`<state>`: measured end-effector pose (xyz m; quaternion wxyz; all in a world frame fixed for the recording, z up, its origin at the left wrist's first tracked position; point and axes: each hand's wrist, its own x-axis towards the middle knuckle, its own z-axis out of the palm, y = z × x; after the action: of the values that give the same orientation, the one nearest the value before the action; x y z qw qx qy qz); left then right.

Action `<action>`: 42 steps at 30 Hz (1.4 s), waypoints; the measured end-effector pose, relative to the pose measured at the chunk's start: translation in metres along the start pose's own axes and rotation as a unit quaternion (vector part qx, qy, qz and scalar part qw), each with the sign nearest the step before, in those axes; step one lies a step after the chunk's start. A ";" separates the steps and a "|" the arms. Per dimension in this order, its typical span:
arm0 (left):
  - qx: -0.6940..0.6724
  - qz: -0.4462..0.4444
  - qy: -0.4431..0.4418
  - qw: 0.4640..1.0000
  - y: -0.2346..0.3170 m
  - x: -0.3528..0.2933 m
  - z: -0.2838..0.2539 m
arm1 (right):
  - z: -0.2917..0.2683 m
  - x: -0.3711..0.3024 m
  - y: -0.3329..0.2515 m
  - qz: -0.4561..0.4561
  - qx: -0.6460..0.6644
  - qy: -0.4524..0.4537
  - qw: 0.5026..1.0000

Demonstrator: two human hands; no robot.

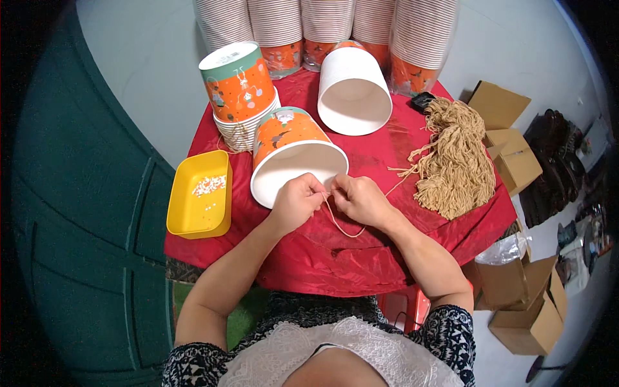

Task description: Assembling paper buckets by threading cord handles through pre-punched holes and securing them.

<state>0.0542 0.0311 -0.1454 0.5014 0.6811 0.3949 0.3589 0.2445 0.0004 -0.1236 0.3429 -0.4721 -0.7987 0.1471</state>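
Note:
My left hand (298, 202) and my right hand (363, 201) meet at the near rim of an orange printed paper bucket (284, 138), which lies on its side with its white mouth facing me. Both hands pinch a thin tan cord (347, 233) between thumb and fingers. A loop of it hangs below them, and a length trails off to the right past my right hand. Fingers hide the exact spot where the cord is held. A second paper bucket (353, 80), white inside, lies on its side farther back.
Left of my hands stands a yellow tray (222, 216) holding small white and orange pieces (209, 186). Behind it is a stack of buckets (233, 90); a bundle of tan cords (451, 161) lies right. Tall wrapped bucket stacks (329, 22) line the back of the red-covered table (322, 274).

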 end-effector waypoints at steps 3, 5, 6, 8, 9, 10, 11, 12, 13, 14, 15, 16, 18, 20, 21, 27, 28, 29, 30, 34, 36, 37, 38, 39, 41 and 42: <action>-0.030 -0.005 0.005 1.000 0.002 0.000 0.000 | -0.001 0.000 -0.002 0.002 0.022 -0.014 1.000; -0.030 -0.009 0.002 1.000 0.002 0.000 0.000 | -0.001 0.000 -0.002 0.001 0.029 -0.020 0.999; -0.029 -0.012 -0.002 0.999 0.001 0.000 0.000 | -0.001 -0.001 -0.002 0.002 0.032 -0.016 0.999; -0.031 -0.011 0.001 0.999 0.000 -0.001 0.000 | -0.001 -0.001 -0.003 0.002 0.035 -0.013 0.999; -0.032 -0.009 0.003 0.999 -0.001 -0.001 0.000 | -0.002 -0.001 -0.005 -0.007 0.042 -0.010 0.999; -0.032 -0.010 0.003 0.999 -0.001 -0.001 0.000 | -0.003 -0.002 -0.006 -0.016 0.048 -0.007 0.999; -0.037 -0.011 0.000 0.999 -0.001 -0.001 0.000 | -0.002 -0.002 -0.005 -0.015 0.048 -0.007 0.999; -0.042 -0.012 -0.003 0.999 -0.001 -0.001 0.000 | -0.001 -0.003 -0.004 -0.021 0.047 -0.004 0.999; -0.042 -0.013 -0.003 0.999 0.000 -0.001 0.000 | 0.000 -0.003 -0.003 -0.026 0.046 -0.001 0.999; -0.040 -0.011 -0.004 0.999 0.000 -0.001 0.000 | 0.001 -0.003 -0.002 -0.025 0.046 -0.001 0.999; -0.039 -0.009 -0.004 0.999 0.001 -0.001 0.000 | 0.003 -0.002 -0.001 -0.020 0.013 -0.002 1.000; -0.038 -0.009 -0.004 0.999 0.001 -0.001 0.000 | 0.003 -0.001 -0.002 -0.016 -0.020 -0.003 1.000; -0.034 0.001 -0.003 0.999 0.003 -0.001 0.000 | 0.003 -0.001 -0.003 -0.015 -0.030 -0.010 0.999; -0.039 0.001 -0.001 0.999 0.003 -0.001 0.000 | 0.003 -0.001 -0.002 -0.015 -0.041 -0.016 0.999; -0.044 0.001 0.000 0.999 0.003 -0.001 0.000 | 0.004 -0.001 -0.002 -0.013 -0.035 -0.017 0.999; -0.057 -0.015 0.003 0.998 0.000 0.001 -0.002 | 0.008 -0.001 -0.001 0.001 0.025 -0.020 1.000; -0.057 -0.015 0.003 0.998 0.001 0.001 -0.002 | 0.009 -0.001 0.000 0.001 0.048 -0.017 0.999; -0.072 -0.022 0.006 0.997 0.002 0.001 -0.002 | 0.009 -0.002 -0.001 0.001 0.048 -0.016 0.999; -0.087 -0.028 0.009 0.996 0.003 0.000 -0.002 | 0.009 -0.002 -0.002 0.003 0.064 -0.024 0.998; -0.102 -0.042 -0.001 0.994 0.006 -0.001 -0.004 | 0.010 -0.002 -0.002 0.007 0.082 -0.045 0.996; -0.101 -0.033 -0.005 0.994 0.006 -0.001 -0.004 | 0.010 -0.003 0.001 -0.005 0.072 -0.044 0.996; -0.101 -0.034 -0.005 0.994 0.006 -0.001 -0.004 | 0.010 -0.004 0.002 -0.017 0.062 -0.044 0.997; -0.099 -0.031 -0.005 0.995 0.004 -0.001 -0.004 | 0.010 -0.004 0.002 -0.017 0.063 -0.044 0.997; -0.097 -0.029 -0.006 0.995 0.003 -0.001 -0.004 | 0.008 -0.004 0.000 -0.027 0.028 -0.020 0.999; -0.097 -0.028 -0.007 0.995 0.001 -0.001 -0.005 | 0.007 -0.004 -0.002 -0.037 -0.005 0.004 0.999; -0.097 -0.026 -0.008 0.995 0.000 -0.001 -0.005 | 0.007 -0.003 -0.003 -0.033 0.004 0.028 0.999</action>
<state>0.0493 0.0317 -0.1443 0.5771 0.6220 0.3714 0.3769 0.2385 -0.0035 -0.1287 0.3717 -0.4479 -0.8034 0.1257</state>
